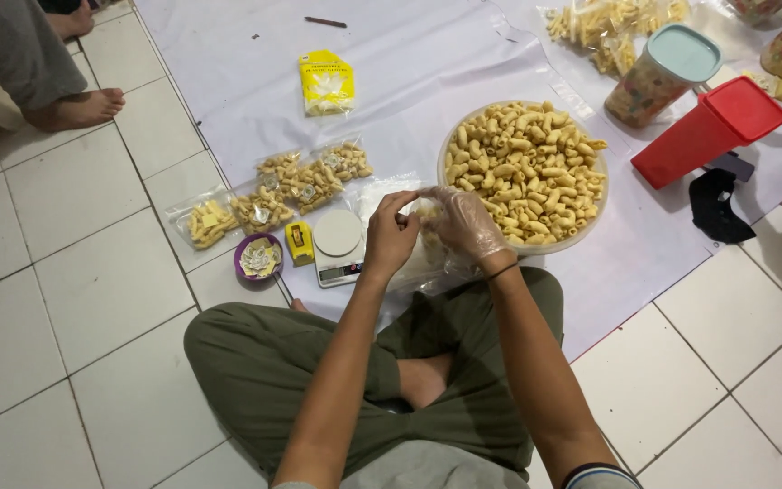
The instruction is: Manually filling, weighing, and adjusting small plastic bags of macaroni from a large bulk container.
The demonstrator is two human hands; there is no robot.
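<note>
Both hands meeting at clear plastic bag [423, 258] mouth, just above lap. Left hand [389, 237] pinching bag rim, fingers closed. Gloved right hand [465, 225] gripping opposite rim, nearer heaped snack bowl [523, 172] lying just beyond. Kitchen scale [338, 246] sitting beside left hand.

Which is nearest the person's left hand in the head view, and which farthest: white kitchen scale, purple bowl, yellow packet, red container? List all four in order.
From the left hand:
1. White kitchen scale, just left of it.
2. Purple bowl, further left.
3. Yellow packet, up the sheet.
4. Red container, far right.
</note>
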